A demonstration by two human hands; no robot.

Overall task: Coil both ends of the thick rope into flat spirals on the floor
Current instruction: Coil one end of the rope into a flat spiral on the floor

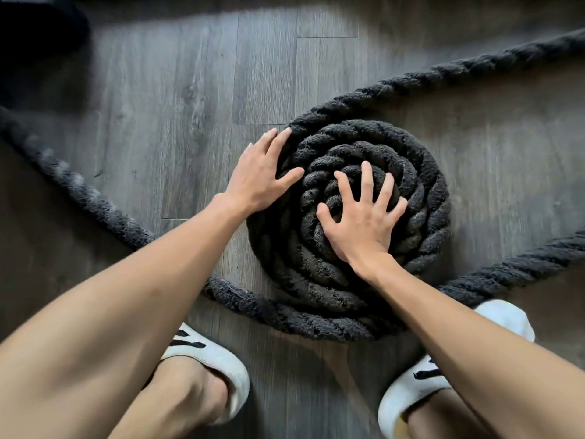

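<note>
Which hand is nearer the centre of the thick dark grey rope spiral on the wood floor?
Right. The right hand lies spread on the middle turns of the thick dark grey rope spiral; the left hand presses against its outer left edge.

The right hand covers the middle of the coiled rope, which runs off the picture at 2, 3 and a blurry 9 o'clock, and a dark thing at 11 o'clock is cut off and too dark to tell.
</note>
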